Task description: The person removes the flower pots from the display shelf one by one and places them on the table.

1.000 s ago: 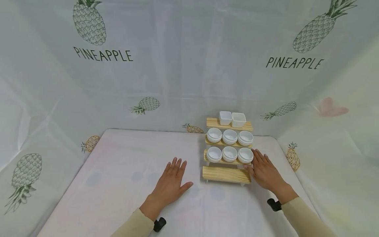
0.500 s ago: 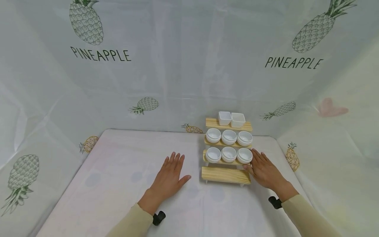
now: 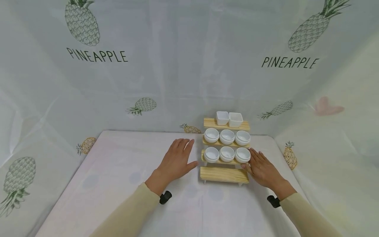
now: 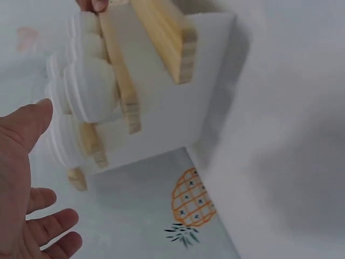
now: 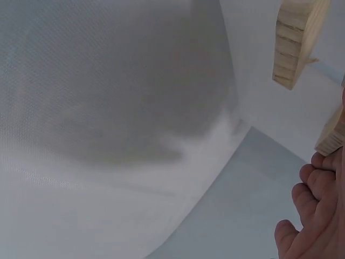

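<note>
A four-tier wooden display stand (image 3: 224, 174) with white side panels stands right of centre. Its two middle shelves hold several round white bowls (image 3: 227, 153), apparently stacked. On the top shelf are two square white dishes (image 3: 222, 118); the bottom shelf is bare. My left hand (image 3: 175, 163) hovers left of the stand, fingers extended and thumb apart. In the left wrist view its thumb (image 4: 38, 116) is near the bowls. My right hand (image 3: 263, 170) lies against the stand's right side. In the right wrist view its fingertips (image 5: 318, 167) are right at a shelf's end.
Under the stand is a table with a pale cloth (image 3: 133, 197). Pineapple-printed sheeting (image 3: 183, 72) hangs behind it and along both sides. The stand sits near the table's back edge, toward the right.
My left hand has moved forward and right toward the stand, its fingers bending slightly. My right hand stays at the stand's side. The head view has shifted a little.
</note>
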A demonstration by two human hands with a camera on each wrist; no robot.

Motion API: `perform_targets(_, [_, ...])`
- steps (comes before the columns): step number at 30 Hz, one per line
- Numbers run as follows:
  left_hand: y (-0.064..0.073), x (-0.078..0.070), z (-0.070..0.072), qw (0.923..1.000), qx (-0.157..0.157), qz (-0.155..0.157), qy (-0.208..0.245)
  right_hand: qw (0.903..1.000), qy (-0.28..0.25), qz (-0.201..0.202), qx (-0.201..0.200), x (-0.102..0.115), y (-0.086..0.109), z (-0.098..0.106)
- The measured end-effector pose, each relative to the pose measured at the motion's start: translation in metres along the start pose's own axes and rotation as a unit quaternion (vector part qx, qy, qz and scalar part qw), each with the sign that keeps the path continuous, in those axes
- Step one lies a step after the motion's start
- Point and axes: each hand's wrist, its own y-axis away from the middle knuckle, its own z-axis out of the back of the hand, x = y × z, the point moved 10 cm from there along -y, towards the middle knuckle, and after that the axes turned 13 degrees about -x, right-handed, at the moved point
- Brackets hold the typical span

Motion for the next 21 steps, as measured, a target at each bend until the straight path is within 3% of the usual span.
perform_targets(3, [-0.015,-0.001,0.008,0.9996,-0.019,-0.018,-0.004,0.9999,0.006,-0.004,0.01,-0.001,0.0,0.0])
perform_targets(12, [-0.062,0.012,0.013,0.9997,-0.009,-0.015,0.016,0.9998,0.012,-0.005,0.015,0.0,0.0,0.001])
perform_targets(21, [-0.127,0.008,0.008,0.9994,0.03,-0.01,-0.015,1.0,0.008,0.001,0.003,0.003,0.001,0.003])
